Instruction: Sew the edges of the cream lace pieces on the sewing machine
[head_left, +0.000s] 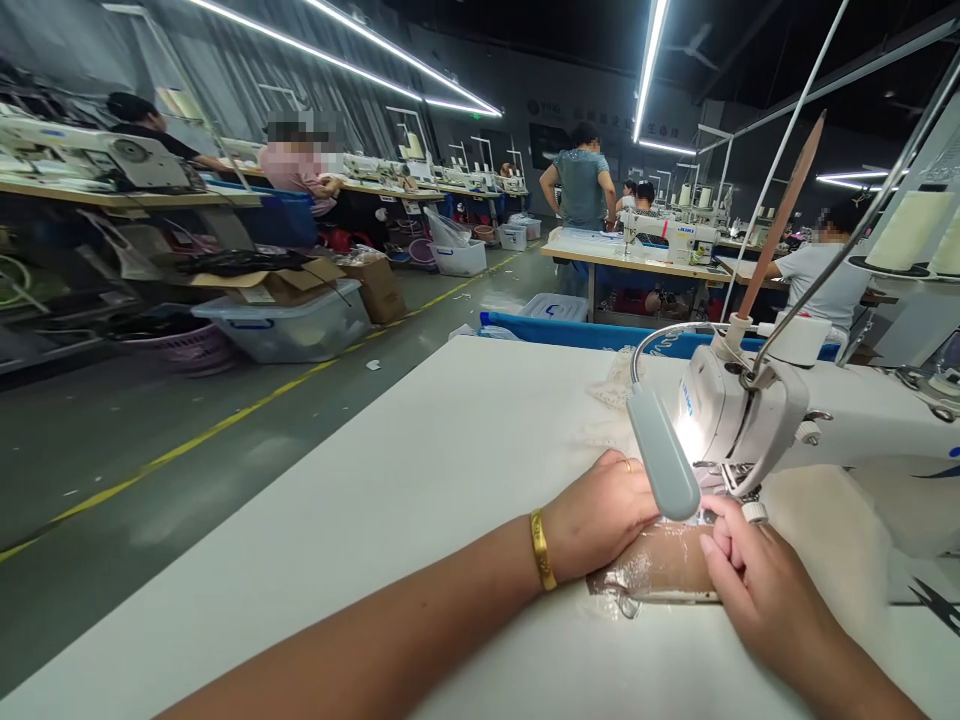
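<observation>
A white sewing machine (750, 410) stands at the right, its needle area lit and partly hidden by a grey lamp head (664, 450). My left hand (604, 515), with a gold bracelet and ring, lies beside the needle area, its fingertips hidden behind the lamp. My right hand (750, 560) is at the right of the presser foot, fingers curled together; what they hold, if anything, is too small to make out. Between both hands lies a brown piece under clear, shiny film (660, 560). Beige fabric (832, 540) spreads at the right, under the machine arm.
The white table (360, 480) reaches left to its slanting edge. Black scissors (937, 605) lie at the right edge. Lace (615, 385) sits behind my left hand. A blue cloth trough (555, 330) runs along the far edge. Several people are at other machines beyond.
</observation>
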